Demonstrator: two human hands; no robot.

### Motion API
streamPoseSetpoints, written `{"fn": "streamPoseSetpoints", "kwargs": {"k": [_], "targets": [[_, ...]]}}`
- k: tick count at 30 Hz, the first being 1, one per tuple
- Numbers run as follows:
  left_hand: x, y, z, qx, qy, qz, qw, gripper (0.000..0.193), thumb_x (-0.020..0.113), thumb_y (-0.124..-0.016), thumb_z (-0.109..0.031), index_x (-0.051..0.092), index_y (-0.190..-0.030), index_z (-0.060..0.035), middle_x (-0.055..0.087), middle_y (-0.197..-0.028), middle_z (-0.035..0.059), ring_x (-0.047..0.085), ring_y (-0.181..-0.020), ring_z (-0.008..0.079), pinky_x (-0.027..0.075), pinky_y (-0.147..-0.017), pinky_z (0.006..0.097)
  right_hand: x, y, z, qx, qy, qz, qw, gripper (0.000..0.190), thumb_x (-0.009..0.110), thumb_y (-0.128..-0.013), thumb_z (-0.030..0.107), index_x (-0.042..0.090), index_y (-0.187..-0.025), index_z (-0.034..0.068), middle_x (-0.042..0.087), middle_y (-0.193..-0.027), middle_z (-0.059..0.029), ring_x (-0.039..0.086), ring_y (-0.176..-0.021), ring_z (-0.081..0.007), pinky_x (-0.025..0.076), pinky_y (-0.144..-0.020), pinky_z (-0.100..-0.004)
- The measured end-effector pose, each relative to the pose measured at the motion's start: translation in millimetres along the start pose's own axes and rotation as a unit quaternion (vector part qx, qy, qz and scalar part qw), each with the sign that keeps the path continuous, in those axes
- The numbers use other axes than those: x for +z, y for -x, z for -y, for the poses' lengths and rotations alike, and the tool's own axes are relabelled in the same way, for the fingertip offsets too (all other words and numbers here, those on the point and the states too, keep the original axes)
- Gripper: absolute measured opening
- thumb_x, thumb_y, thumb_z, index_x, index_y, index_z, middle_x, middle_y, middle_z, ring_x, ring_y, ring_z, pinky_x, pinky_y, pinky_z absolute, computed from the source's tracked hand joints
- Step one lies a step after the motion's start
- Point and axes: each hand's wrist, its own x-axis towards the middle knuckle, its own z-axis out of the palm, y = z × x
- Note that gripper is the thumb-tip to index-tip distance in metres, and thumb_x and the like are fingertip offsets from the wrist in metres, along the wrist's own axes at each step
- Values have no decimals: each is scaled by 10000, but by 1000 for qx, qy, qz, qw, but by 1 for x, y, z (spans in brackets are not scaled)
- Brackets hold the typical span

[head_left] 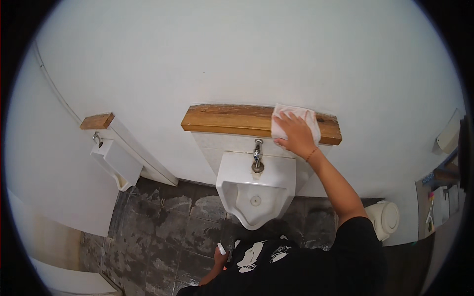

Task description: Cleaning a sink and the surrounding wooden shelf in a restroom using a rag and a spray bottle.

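Note:
My right hand [296, 135] lies with spread fingers on a pale pink cloth [310, 117], pressing it against a wooden ledge [229, 117]. The cloth drapes over the top and front edge of the ledge, near its right end. Below stands a white ceramic urinal [259, 188] with a chrome flush valve [257, 155] on top. Low beside my black shirt, my left hand [219, 258] grips a white-topped object [221, 248] that looks like a spray bottle's head. My shirt hides most of that object.
Another urinal [117, 162] under a short wooden ledge [97, 121] is at the left wall. The dark tile floor [166, 229] has wet-looking patches. A cream lidded bin [385, 220] stands at right, near a counter edge [422, 211] with small items. A white wall box [449, 131] hangs far right.

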Motion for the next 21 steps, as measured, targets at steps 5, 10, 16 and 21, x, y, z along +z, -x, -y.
{"fn": "streamPoseSetpoints", "kwargs": {"k": [5,10,16,21], "targets": [[2,-6,-12,54,31,-11,998,586,793,-758,-249,551,-1258,-62,663,-1091,197,660,-1001,439,532,-832,487,-37,43,-56,76,1,39,996,774,778,-802,434,490,-1479,193,464,-1557,-33,405,-1448,-284,318,-1168,-455],[3,-7,-11,17,3,4,1000,576,783,-768,-259,553,-1257,-62,662,-1091,203,657,-1006,447,530,-835,494,-51,66,-80,109,9,50,993,795,779,-796,444,475,-1488,198,462,-1561,-15,409,-1448,-283,286,-1191,-508],[2,3,-2,-14,3,14,1000,572,778,-768,-271,556,-1250,-59,661,-1084,206,653,-1020,448,528,-839,499,-36,52,-68,78,56,52,994,804,769,-808,436,442,-1506,207,455,-1564,6,413,-1445,-285,230,-1212,-580],[6,13,11,-24,7,-18,1000,570,778,-766,-281,555,-1236,-49,656,-1094,211,649,-1029,447,525,-843,501,-22,20,-36,10,49,66,997,811,751,-834,397,397,-1533,187,411,-1598,-7,375,-1474,-286,270,-1213,-491]]}}
